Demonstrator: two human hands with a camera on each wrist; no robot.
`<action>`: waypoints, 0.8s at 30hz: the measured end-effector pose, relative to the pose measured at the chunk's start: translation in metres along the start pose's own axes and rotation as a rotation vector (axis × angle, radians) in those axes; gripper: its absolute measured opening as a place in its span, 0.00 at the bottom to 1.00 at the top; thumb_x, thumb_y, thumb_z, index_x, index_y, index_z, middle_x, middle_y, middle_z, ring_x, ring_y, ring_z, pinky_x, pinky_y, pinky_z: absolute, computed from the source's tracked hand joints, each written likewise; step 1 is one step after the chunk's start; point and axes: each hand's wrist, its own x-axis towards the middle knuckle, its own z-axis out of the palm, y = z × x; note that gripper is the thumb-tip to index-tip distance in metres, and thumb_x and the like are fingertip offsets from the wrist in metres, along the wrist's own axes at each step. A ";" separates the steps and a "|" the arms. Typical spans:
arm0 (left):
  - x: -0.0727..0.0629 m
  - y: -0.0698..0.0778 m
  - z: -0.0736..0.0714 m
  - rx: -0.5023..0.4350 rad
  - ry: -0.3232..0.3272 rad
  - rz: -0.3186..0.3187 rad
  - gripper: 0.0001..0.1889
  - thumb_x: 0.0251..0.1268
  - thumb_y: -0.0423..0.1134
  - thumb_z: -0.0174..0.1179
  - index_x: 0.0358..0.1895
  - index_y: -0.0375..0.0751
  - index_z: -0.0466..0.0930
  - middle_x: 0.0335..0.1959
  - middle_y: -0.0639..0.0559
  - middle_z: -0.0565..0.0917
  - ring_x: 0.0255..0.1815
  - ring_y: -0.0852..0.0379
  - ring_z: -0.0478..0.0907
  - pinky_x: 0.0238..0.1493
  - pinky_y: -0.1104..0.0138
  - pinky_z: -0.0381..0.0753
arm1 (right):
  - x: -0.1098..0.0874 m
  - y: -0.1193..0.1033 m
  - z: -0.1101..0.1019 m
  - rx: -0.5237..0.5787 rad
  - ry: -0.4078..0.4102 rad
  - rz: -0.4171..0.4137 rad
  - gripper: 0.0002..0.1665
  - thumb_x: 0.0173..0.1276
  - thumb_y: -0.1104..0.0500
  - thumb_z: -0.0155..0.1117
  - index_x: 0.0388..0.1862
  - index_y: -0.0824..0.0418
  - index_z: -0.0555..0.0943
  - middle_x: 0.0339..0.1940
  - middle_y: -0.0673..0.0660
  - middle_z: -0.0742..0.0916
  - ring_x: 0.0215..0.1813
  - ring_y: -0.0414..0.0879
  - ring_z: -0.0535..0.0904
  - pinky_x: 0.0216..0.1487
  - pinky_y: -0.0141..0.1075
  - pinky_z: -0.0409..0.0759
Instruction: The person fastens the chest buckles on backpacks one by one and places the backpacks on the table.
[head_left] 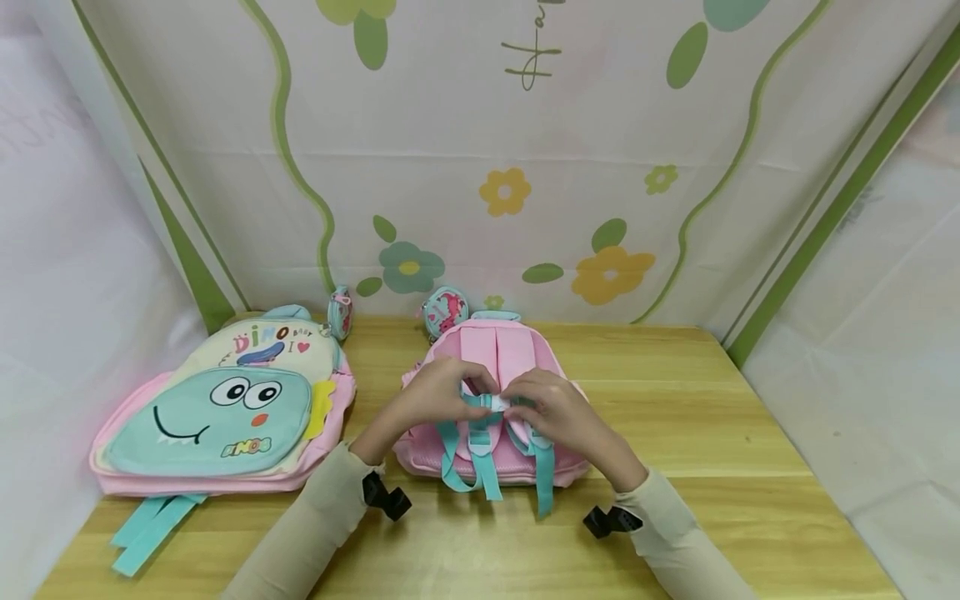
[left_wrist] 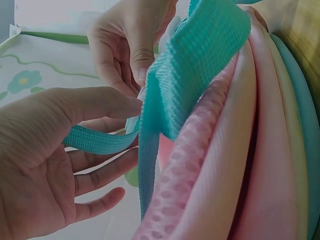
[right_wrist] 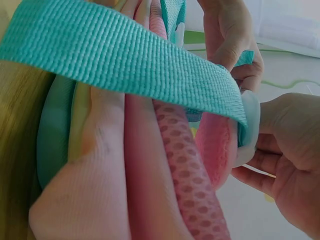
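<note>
A small pink backpack [head_left: 442,454] lies on the table with its shoulder straps [head_left: 516,350] facing up. Over its middle, a white buckle [head_left: 499,403] on teal webbing sits between both hands. My left hand [head_left: 447,390] pinches the buckle's left side between thumb and fingers; in the left wrist view its lower fingers spread loosely beneath a teal strap [left_wrist: 102,141]. From the other side, my right hand [head_left: 553,406] pinches the buckle, its fingertips meeting the left ones. A white plastic strap adjuster [right_wrist: 250,127] overlaps the right fingers in the right wrist view. Teal strap ends [head_left: 545,479] hang toward the table's front.
To the left lies a larger dinosaur backpack [head_left: 217,417], its teal straps [head_left: 159,529] trailing forward. Small round pouches [head_left: 446,312] hang by both bags' tops. A printed cloth [head_left: 420,117] stands behind the wooden table [head_left: 712,433], with white cloth at both sides.
</note>
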 end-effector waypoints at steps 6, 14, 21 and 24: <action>-0.001 0.003 0.000 0.034 -0.022 -0.017 0.10 0.58 0.38 0.73 0.43 0.49 0.87 0.37 0.59 0.90 0.41 0.60 0.84 0.44 0.70 0.83 | 0.000 -0.001 0.001 -0.020 -0.029 0.006 0.12 0.58 0.64 0.79 0.41 0.62 0.89 0.39 0.52 0.91 0.46 0.46 0.86 0.49 0.37 0.86; -0.001 0.001 0.004 0.082 -0.059 -0.042 0.09 0.59 0.39 0.74 0.42 0.51 0.87 0.36 0.61 0.89 0.40 0.63 0.84 0.44 0.69 0.82 | -0.001 0.001 0.006 -0.013 -0.069 0.012 0.11 0.59 0.63 0.78 0.41 0.62 0.89 0.39 0.52 0.91 0.45 0.46 0.87 0.50 0.37 0.86; -0.001 0.001 0.005 0.109 -0.075 -0.047 0.09 0.58 0.40 0.74 0.40 0.52 0.86 0.35 0.61 0.89 0.40 0.61 0.84 0.43 0.67 0.81 | -0.002 0.002 0.009 -0.021 -0.108 0.031 0.11 0.60 0.63 0.78 0.42 0.62 0.89 0.40 0.52 0.91 0.46 0.46 0.86 0.50 0.38 0.85; -0.001 0.001 0.006 0.115 -0.080 -0.047 0.09 0.58 0.39 0.74 0.40 0.52 0.86 0.35 0.61 0.89 0.40 0.60 0.84 0.43 0.67 0.81 | -0.002 0.001 0.009 -0.022 -0.125 0.042 0.11 0.60 0.63 0.78 0.43 0.62 0.89 0.41 0.53 0.91 0.47 0.46 0.86 0.51 0.38 0.85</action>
